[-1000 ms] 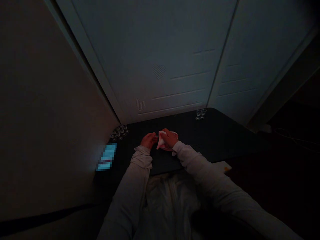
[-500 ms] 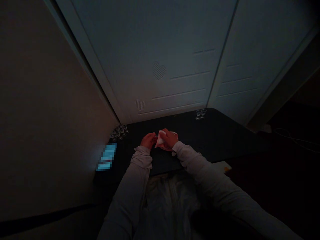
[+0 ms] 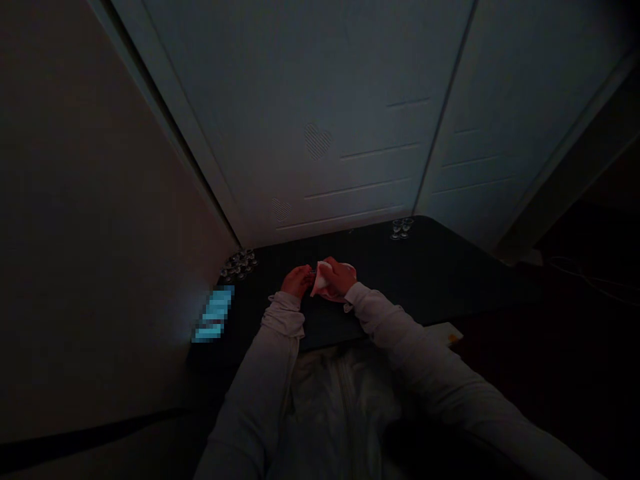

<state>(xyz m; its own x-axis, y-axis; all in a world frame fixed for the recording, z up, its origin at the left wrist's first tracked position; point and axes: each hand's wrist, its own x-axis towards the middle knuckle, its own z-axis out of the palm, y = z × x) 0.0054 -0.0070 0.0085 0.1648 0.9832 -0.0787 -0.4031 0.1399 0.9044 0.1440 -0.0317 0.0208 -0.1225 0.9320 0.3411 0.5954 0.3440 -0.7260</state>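
Right hand (image 3: 341, 280): closed round pale cloth (image 3: 323, 276), just above dark surface (image 3: 430, 267), mid-front.
Left hand (image 3: 297, 281): curled, just beside cloth; grip can't tell, too dark.
Small glasses (image 3: 239, 264): cluster, back-left corner; glass pair (image 3: 402, 228) back-right, well apart.
Lit screen (image 3: 215, 313): left edge, blurred.

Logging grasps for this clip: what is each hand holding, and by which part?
The right hand grips a pale cloth, bunched up in its grasp. The left hand is curled beside the cloth; it is too dark to tell whether it holds anything.
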